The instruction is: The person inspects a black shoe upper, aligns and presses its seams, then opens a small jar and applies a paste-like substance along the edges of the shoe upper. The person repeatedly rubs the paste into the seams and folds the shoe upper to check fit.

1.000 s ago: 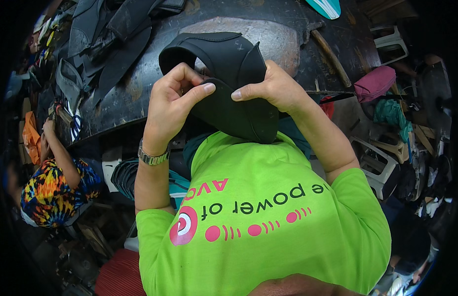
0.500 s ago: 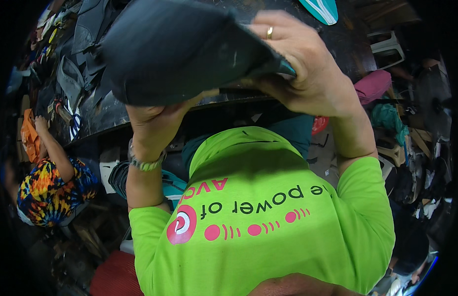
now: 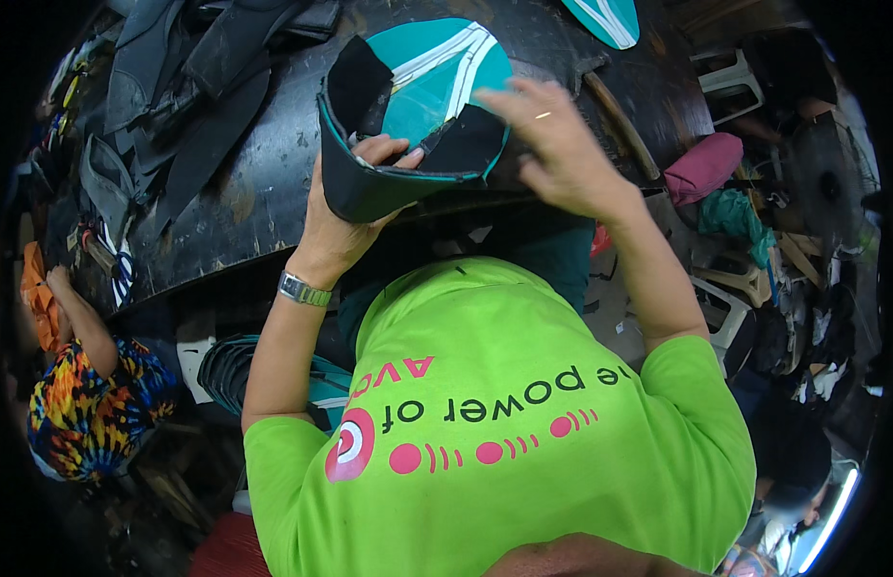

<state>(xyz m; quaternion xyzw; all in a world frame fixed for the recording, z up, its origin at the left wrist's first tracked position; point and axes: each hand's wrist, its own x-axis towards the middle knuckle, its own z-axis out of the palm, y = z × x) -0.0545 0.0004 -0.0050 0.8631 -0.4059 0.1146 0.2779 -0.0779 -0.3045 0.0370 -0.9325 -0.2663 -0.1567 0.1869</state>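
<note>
A curved shoe upper [image 3: 408,188], black outside with teal and white panels inside, rests at the near edge of the dark table. My left hand [image 3: 336,226] is closed on its near wall, fingertips over the rim and the thumb side below. At the upper's right end is my right hand [image 3: 567,144], slightly blurred. Its fingers are stretched apart and hold nothing; whether they touch the rim I cannot tell.
Several black cut pieces [image 3: 216,125] cover the table's left. A hammer [image 3: 621,125] lies to the right, below another teal-and-white piece [image 3: 608,19]. A co-worker in a colourful shirt [image 3: 100,404] is at far left, near an orange bag [image 3: 38,298]. A pink bundle [image 3: 704,168] sits right.
The upper has been lowered and turned, so its teal inside now shows. My right hand has let go of it and moved off its end; my left hand still grips it.
</note>
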